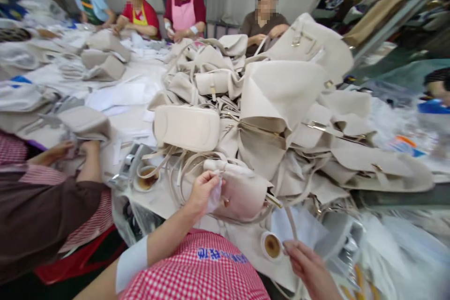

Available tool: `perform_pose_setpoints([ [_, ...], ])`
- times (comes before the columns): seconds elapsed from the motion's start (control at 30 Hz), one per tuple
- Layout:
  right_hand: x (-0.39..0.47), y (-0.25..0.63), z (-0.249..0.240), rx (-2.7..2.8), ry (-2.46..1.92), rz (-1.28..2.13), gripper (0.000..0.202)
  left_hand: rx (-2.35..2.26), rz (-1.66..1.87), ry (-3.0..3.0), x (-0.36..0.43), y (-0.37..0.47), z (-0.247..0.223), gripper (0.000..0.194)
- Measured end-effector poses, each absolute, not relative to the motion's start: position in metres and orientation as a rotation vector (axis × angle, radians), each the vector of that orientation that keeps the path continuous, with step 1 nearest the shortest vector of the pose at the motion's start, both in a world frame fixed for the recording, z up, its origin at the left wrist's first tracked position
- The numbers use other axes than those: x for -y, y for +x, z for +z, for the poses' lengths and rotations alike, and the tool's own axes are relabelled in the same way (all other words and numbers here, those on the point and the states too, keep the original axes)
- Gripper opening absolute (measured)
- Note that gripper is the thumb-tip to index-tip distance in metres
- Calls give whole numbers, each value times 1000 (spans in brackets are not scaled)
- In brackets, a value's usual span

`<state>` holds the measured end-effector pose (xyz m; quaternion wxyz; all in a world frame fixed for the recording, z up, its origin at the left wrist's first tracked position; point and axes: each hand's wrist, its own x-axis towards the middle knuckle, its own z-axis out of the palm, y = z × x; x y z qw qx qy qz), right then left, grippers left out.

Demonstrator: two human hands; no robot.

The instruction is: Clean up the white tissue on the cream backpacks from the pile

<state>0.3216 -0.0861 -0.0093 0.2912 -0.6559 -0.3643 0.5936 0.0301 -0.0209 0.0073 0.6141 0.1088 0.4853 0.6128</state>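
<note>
Around you is a busy workshop: four people (185, 11) sit along the far side of the worktable (244, 236), and a large heap of bags (281, 86) in pale beige fills the middle. At your left, a co-worker in a brown sleeve (59, 211) handles another bag.

The small bag (244, 194) you are working on lies right in front of you, against the near edge of the heap. Your left hand (204, 191) is nearly closed, thumb and fingers pinching a white cloth (214, 199) against the bag's side. Your right hand (311, 267) is half curled beside a cup (263, 245) of brown stuff, fingertips at a hanging strap (291, 222); whether they grip it, you cannot tell from here.

The step looks like wiping or tending the bag's surface. The next move calls for light pressure with the cloth and the strap kept clear of the cup.
</note>
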Motion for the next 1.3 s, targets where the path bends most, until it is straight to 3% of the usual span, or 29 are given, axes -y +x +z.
perform_pose_setpoints([
  [0.17,17,193,48,1527,-1205,1861,33,-1132,1484,320,31,33,7,29],
  [0.27,-15,158,59,1670,-1082,1951,34,-1226,1547,457,37,33,6,23],
  [0.7,-50,152,62,1763,-1079,2085,35,-1723,1581,1143,51,28,21,15],
  [0.9,-47,158,58,1627,-1009,2262,31,-1711,1630,1064,53,29,21,11],
  [1.3,-35,146,57,1484,-1109,2117,32,-1850,1533,1467,61,23,16,18],
])
